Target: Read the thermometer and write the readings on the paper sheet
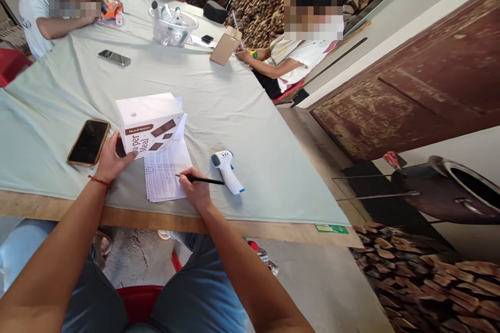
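My left hand point(113, 158) grips the lower left edge of a white box point(150, 114) printed with brown bars and the words "NutriMotion". The box stands over the far part of some papers point(166, 174) covered in handwriting. In my right hand point(196, 187) is a black pen point(207, 180), its tip at the written sheet. To the right of that hand lies a white and blue infrared thermometer point(227, 171). A dark-screened phone point(89, 142) in a brown case rests left of my left hand.
A pale cloth point(273, 166) covers the table. Farther off are another phone point(114, 57), a clear basket point(174, 31) of bottles and a cardboard box point(225, 48). Several people sit around the table. Stacked firewood point(437, 281) and a dark metal pot point(441, 192) stand at right.
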